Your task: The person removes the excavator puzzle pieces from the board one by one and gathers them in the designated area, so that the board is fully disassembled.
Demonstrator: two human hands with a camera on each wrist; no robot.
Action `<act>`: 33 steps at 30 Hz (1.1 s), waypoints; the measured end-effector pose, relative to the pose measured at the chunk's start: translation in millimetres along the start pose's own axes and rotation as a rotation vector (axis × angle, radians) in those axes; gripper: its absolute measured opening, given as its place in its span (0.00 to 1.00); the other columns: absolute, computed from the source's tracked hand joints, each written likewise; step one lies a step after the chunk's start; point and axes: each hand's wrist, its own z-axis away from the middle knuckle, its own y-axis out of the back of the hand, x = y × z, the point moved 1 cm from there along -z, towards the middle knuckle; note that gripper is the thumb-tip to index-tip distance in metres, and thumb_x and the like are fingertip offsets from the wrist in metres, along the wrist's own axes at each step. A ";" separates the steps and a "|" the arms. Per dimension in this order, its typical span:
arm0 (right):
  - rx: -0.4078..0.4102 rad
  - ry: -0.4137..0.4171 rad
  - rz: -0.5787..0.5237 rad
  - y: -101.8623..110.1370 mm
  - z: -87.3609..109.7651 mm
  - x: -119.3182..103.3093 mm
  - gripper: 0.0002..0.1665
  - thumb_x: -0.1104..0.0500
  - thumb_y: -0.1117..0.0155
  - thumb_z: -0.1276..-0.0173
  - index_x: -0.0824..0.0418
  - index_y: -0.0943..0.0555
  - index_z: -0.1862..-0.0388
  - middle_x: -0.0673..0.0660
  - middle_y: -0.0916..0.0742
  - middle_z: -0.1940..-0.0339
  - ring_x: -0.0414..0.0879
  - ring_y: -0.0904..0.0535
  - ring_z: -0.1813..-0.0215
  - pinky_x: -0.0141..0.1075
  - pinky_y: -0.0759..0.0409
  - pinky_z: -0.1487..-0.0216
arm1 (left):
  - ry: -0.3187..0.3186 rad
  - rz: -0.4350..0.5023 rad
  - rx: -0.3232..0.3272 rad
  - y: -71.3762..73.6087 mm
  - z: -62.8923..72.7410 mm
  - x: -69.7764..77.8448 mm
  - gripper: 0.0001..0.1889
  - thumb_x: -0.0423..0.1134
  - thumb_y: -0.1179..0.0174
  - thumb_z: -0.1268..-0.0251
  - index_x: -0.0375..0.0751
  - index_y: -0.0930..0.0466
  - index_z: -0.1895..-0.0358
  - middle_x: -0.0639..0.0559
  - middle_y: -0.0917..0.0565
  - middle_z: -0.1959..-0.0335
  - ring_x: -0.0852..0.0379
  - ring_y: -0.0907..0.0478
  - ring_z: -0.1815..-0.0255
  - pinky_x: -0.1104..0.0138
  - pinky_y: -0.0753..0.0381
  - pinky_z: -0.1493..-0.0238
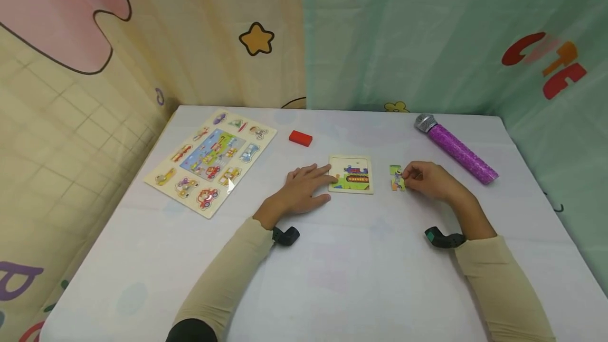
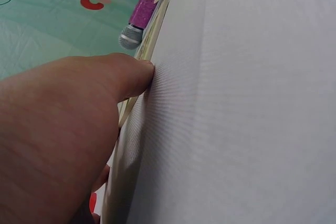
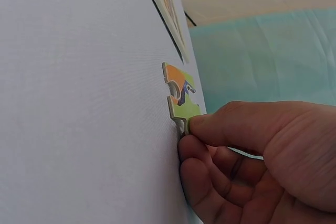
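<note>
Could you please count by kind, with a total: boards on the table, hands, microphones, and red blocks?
Boards: 2 (small board, large board)
Hands: 2 (left hand, right hand)
Microphone: 1
Red block: 1
Total: 6

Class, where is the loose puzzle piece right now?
In the head view, the puzzle piece is just right of the small square board, its edge pinched by the right hand.
</note>
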 end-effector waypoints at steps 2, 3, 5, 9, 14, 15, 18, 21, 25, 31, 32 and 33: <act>0.003 -0.003 0.005 -0.1 0.8 -1.2 0.03 0.68 0.36 0.31 0.65 0.20 0.60 0.58 0.17 0.64 0.52 0.24 0.60 0.41 0.24 0.60 | -0.004 0.000 0.002 -0.3 -0.4 -0.1 0.27 0.58 0.46 0.25 0.67 0.33 0.25 0.62 0.48 0.18 0.50 0.56 0.19 0.45 0.51 0.28; 0.004 -0.005 0.009 -0.1 1.1 -1.9 0.03 0.68 0.36 0.31 0.65 0.20 0.60 0.58 0.17 0.64 0.52 0.24 0.60 0.41 0.24 0.61 | -0.005 0.003 0.003 -0.3 -0.6 -0.1 0.27 0.57 0.46 0.25 0.67 0.33 0.25 0.62 0.48 0.18 0.50 0.56 0.19 0.45 0.51 0.28; 0.007 -0.002 0.014 -0.6 1.0 -2.9 0.03 0.68 0.36 0.32 0.65 0.20 0.60 0.59 0.17 0.63 0.52 0.24 0.60 0.41 0.24 0.61 | -0.007 0.008 0.006 -0.2 -0.6 -0.3 0.27 0.57 0.46 0.25 0.66 0.33 0.25 0.62 0.48 0.18 0.49 0.56 0.19 0.44 0.51 0.28; 0.008 -0.002 0.024 -0.8 -0.4 -3.9 0.04 0.68 0.36 0.32 0.65 0.20 0.60 0.58 0.17 0.63 0.52 0.24 0.60 0.42 0.24 0.60 | -0.002 0.014 0.005 0.0 -0.7 -0.5 0.27 0.57 0.46 0.25 0.67 0.33 0.25 0.62 0.48 0.18 0.49 0.56 0.19 0.44 0.51 0.28; -0.001 -0.014 0.020 -1.3 -1.9 -3.6 0.04 0.68 0.37 0.33 0.64 0.21 0.60 0.57 0.18 0.65 0.51 0.25 0.62 0.42 0.25 0.62 | 0.002 0.013 -0.002 1.9 -0.2 0.7 0.27 0.57 0.45 0.26 0.67 0.33 0.25 0.61 0.48 0.18 0.49 0.56 0.19 0.44 0.51 0.28; -0.002 -0.016 0.018 -1.6 -1.7 -3.3 0.04 0.68 0.36 0.33 0.64 0.21 0.60 0.57 0.18 0.65 0.51 0.26 0.62 0.41 0.26 0.62 | 0.001 0.015 -0.003 2.4 0.0 1.0 0.28 0.57 0.45 0.26 0.67 0.33 0.25 0.61 0.48 0.18 0.49 0.56 0.19 0.44 0.51 0.28; -0.008 -0.013 0.017 -2.8 -0.9 -2.5 0.04 0.69 0.36 0.33 0.65 0.20 0.60 0.56 0.18 0.66 0.50 0.26 0.63 0.40 0.26 0.63 | -0.001 0.017 -0.006 2.8 0.2 1.6 0.27 0.57 0.45 0.26 0.66 0.32 0.25 0.61 0.47 0.18 0.49 0.56 0.19 0.44 0.51 0.28; -0.010 0.006 0.028 -3.5 -0.3 -2.3 0.03 0.69 0.36 0.32 0.66 0.19 0.61 0.56 0.17 0.67 0.49 0.26 0.64 0.40 0.25 0.63 | -0.001 0.019 -0.006 2.8 0.3 1.9 0.27 0.57 0.45 0.26 0.66 0.32 0.25 0.60 0.47 0.18 0.48 0.56 0.19 0.44 0.51 0.27; -0.016 0.019 0.037 -3.2 -0.3 -3.2 0.02 0.69 0.36 0.32 0.66 0.19 0.61 0.55 0.16 0.67 0.48 0.25 0.64 0.39 0.25 0.64 | 0.000 0.011 -0.002 2.5 0.6 2.4 0.28 0.57 0.45 0.26 0.66 0.32 0.25 0.61 0.47 0.18 0.48 0.55 0.19 0.44 0.51 0.27; -0.013 0.011 0.041 -2.8 0.4 -4.1 0.02 0.68 0.38 0.31 0.66 0.19 0.61 0.56 0.16 0.67 0.49 0.25 0.64 0.39 0.25 0.64 | 0.001 0.012 -0.004 2.9 1.0 2.5 0.28 0.57 0.45 0.26 0.66 0.32 0.25 0.60 0.47 0.18 0.49 0.56 0.19 0.44 0.51 0.28; -0.010 0.010 0.043 -2.6 0.5 -4.1 0.03 0.68 0.39 0.30 0.66 0.19 0.60 0.56 0.16 0.66 0.49 0.25 0.64 0.40 0.25 0.63 | 0.001 0.011 -0.005 2.9 0.9 2.4 0.28 0.57 0.45 0.26 0.66 0.33 0.25 0.60 0.47 0.18 0.49 0.56 0.19 0.44 0.51 0.27; -0.008 0.008 0.043 -2.2 0.8 -4.7 0.03 0.67 0.39 0.29 0.65 0.19 0.60 0.56 0.16 0.66 0.49 0.24 0.64 0.40 0.24 0.63 | 0.001 0.010 -0.006 2.9 0.7 2.4 0.28 0.57 0.45 0.26 0.66 0.33 0.25 0.61 0.48 0.18 0.49 0.56 0.19 0.44 0.51 0.27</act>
